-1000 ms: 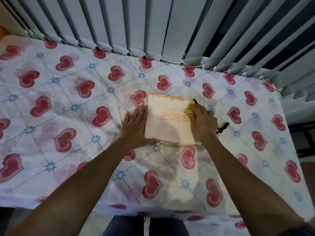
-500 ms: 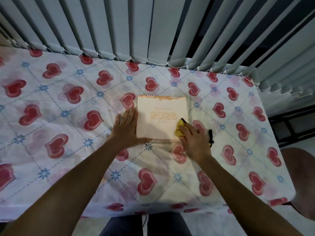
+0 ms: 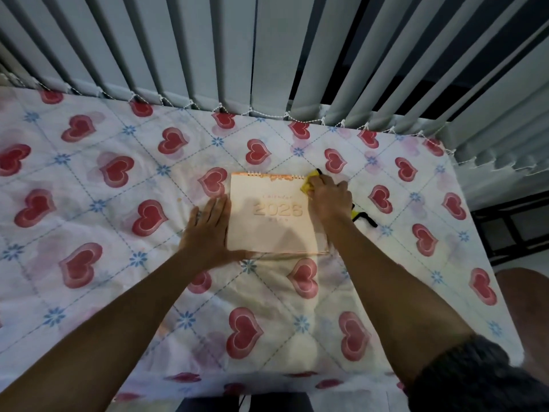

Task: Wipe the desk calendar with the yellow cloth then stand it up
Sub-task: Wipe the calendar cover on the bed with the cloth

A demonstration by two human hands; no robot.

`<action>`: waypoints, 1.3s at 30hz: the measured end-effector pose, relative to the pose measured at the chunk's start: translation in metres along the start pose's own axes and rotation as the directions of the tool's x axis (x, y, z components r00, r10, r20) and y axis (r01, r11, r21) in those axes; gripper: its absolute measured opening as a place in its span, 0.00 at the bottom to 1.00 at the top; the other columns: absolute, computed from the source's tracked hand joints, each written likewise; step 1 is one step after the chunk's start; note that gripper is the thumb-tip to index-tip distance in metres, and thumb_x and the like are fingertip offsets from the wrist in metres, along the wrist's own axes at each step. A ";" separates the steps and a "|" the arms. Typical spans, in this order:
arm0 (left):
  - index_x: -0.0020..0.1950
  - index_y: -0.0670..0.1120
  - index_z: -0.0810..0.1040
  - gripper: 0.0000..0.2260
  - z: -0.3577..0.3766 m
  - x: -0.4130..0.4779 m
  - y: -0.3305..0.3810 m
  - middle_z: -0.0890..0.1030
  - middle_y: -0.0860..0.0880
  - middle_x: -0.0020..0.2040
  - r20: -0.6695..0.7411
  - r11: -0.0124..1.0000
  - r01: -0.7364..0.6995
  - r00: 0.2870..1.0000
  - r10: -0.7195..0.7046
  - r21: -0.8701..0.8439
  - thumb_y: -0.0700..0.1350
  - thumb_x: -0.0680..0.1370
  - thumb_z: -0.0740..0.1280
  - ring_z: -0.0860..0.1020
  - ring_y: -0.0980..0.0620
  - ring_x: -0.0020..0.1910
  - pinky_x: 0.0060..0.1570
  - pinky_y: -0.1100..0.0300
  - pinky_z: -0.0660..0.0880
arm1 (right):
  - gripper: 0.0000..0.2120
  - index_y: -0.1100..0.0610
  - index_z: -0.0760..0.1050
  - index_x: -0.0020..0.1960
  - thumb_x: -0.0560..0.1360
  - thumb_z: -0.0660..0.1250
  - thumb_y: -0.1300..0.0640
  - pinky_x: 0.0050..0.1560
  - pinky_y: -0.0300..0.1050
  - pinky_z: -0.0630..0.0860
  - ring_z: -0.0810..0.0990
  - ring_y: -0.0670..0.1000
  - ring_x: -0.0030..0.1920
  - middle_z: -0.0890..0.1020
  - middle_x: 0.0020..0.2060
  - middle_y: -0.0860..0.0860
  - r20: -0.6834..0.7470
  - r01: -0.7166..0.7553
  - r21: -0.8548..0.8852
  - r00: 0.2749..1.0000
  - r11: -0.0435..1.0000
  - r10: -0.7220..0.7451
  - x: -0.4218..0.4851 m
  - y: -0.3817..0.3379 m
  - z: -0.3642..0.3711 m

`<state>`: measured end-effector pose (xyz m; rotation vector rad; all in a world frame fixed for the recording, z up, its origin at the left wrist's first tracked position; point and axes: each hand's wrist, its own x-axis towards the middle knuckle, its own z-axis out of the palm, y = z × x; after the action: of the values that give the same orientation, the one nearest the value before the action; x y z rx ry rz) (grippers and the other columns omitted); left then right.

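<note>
A pale peach desk calendar (image 3: pixel 271 215) with "2026" on its cover lies flat on the table, spiral binding at its far edge. My left hand (image 3: pixel 208 230) lies flat with spread fingers against the calendar's left edge and near-left corner, pinning it down. My right hand (image 3: pixel 329 199) is closed on the yellow cloth (image 3: pixel 307 185), pressing it onto the calendar's far right corner. Most of the cloth is hidden under my fingers; a black-edged piece pokes out at the far side and another to the right of my wrist.
The table wears a white tablecloth (image 3: pixel 118 263) printed with red hearts. Grey vertical blinds (image 3: pixel 267 55) hang along the table's far edge. The table's right edge drops off near a brown rounded seat (image 3: pixel 525 307).
My right hand with the cloth slid down the calendar's right side to its near corner, then back up to the far right corner. My left hand stayed put on the left edge.
</note>
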<state>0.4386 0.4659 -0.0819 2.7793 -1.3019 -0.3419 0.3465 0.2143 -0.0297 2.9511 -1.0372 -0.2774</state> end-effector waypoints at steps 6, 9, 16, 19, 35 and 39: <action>0.77 0.41 0.43 0.57 -0.008 -0.005 0.004 0.47 0.43 0.79 0.015 1.000 -0.009 1.000 0.009 -0.022 0.78 0.63 0.56 0.48 0.44 0.78 0.74 0.41 0.49 | 0.18 0.50 0.67 0.69 0.80 0.57 0.56 0.52 0.54 0.73 0.72 0.64 0.55 0.71 0.69 0.51 -0.018 0.071 0.072 0.997 0.995 -0.070 -0.082 0.017 0.017; 0.77 0.41 0.41 0.57 -0.012 -0.006 0.005 0.45 0.43 0.79 0.049 1.000 -0.005 0.999 0.006 -0.029 0.78 0.63 0.53 0.47 0.43 0.78 0.74 0.41 0.47 | 0.19 0.50 0.67 0.68 0.78 0.60 0.55 0.54 0.55 0.74 0.72 0.65 0.58 0.72 0.68 0.52 0.039 0.112 0.018 0.993 0.994 -0.113 -0.123 0.022 0.017; 0.76 0.35 0.51 0.56 -0.015 -0.018 0.014 0.55 0.37 0.77 -0.045 0.997 0.029 0.998 -0.033 -0.073 0.75 0.65 0.59 0.54 0.39 0.77 0.73 0.40 0.52 | 0.17 0.50 0.66 0.70 0.81 0.57 0.54 0.51 0.53 0.73 0.72 0.62 0.57 0.72 0.68 0.54 0.069 0.252 0.110 0.963 0.961 -0.261 -0.066 -0.023 -0.014; 0.77 0.40 0.50 0.50 -0.014 -0.022 0.013 0.54 0.39 0.78 0.004 0.994 0.066 0.998 -0.066 -0.084 0.74 0.66 0.46 0.54 0.40 0.77 0.73 0.40 0.50 | 0.20 0.47 0.64 0.72 0.80 0.58 0.49 0.58 0.53 0.71 0.69 0.59 0.61 0.69 0.71 0.49 0.074 0.478 0.143 0.868 0.867 -0.491 -0.034 -0.067 -0.015; 0.78 0.47 0.46 0.47 0.013 -0.013 0.001 0.51 0.46 0.79 -0.096 0.993 0.088 0.991 -0.096 -0.081 0.76 0.67 0.44 0.47 0.45 0.78 0.73 0.44 0.38 | 0.19 0.43 0.70 0.68 0.77 0.62 0.45 0.55 0.53 0.69 0.71 0.58 0.61 0.75 0.66 0.46 -0.193 0.428 0.223 0.900 0.876 -0.390 -0.016 -0.093 0.023; 0.78 0.47 0.45 0.48 0.013 -0.019 0.006 0.51 0.46 0.79 -0.099 0.988 0.116 0.987 -0.126 -0.098 0.76 0.67 0.45 0.48 0.45 0.78 0.73 0.43 0.39 | 0.19 0.42 0.67 0.69 0.79 0.59 0.46 0.56 0.55 0.69 0.69 0.58 0.63 0.71 0.69 0.47 -0.160 0.354 0.188 0.932 0.916 -0.326 -0.001 -0.110 0.020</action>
<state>0.4189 0.4771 -0.0906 2.7639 -1.0697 -0.2505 0.4107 0.3020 -0.0557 3.2836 -0.5641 0.0276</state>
